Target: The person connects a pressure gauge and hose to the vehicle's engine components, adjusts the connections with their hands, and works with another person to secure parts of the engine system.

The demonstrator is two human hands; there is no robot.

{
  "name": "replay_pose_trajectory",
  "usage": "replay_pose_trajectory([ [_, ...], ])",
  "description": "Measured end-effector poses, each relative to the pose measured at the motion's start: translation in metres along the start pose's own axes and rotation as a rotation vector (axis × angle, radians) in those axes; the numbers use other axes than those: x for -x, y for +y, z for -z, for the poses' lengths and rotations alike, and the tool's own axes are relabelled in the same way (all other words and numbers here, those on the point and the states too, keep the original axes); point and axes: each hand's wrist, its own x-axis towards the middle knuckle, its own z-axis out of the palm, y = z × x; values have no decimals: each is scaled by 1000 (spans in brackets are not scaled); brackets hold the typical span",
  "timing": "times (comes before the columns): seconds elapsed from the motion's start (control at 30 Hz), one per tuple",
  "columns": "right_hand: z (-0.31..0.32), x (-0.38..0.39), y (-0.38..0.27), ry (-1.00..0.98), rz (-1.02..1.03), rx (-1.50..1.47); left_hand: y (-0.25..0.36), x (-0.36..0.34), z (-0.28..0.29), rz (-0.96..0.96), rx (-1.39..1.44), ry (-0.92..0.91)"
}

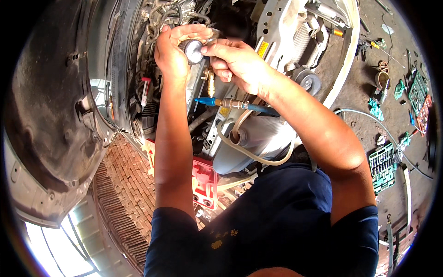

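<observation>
A round gauge with a pale face and dark ribbed rim is held over the open engine bay. My left hand cups it from the left, palm against the rim and fingers reaching across behind it. From the right, my right hand has thumb and forefinger pressed at its edge, the other fingers curled. Just below stand brass fittings. Lower still, a blue-tipped valve lever sits by a metal coupling joined to a blue hose. How gauge and fittings connect is partly hidden by my hands.
A white plastic tank with a clear looped hose lies near my body. Beside it is a red plastic case. The raised hood fills the left. Green socket sets and scattered tools lie on the right-hand floor.
</observation>
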Motion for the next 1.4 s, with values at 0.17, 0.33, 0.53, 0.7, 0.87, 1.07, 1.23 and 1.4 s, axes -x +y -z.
replay_pose_trajectory([
  [0.17,-4,-1,3,21,25,41,5,-1,-7,9,-29,-13],
  [0.33,4,-3,4,-5,45,-7,6,-3,-7,13,-19,-43],
  [0.53,36,-12,-16,453,523,1299,9,-4,-17,-9,-88,45],
  [0.7,58,-18,-28,145,496,1949,8,-4,-17,-22,-95,57],
  [0.87,32,-22,-41,-101,31,2102,8,-4,-18,-38,-148,58],
  [1.07,47,-39,-42,-161,95,2085,3,-5,-10,-54,-175,54],
  [1.23,93,-76,-57,-241,168,1799,6,-16,-20,-37,-138,116],
  [1.4,63,-69,-65,-152,-79,1460,-6,-12,-8,-19,-73,150],
])
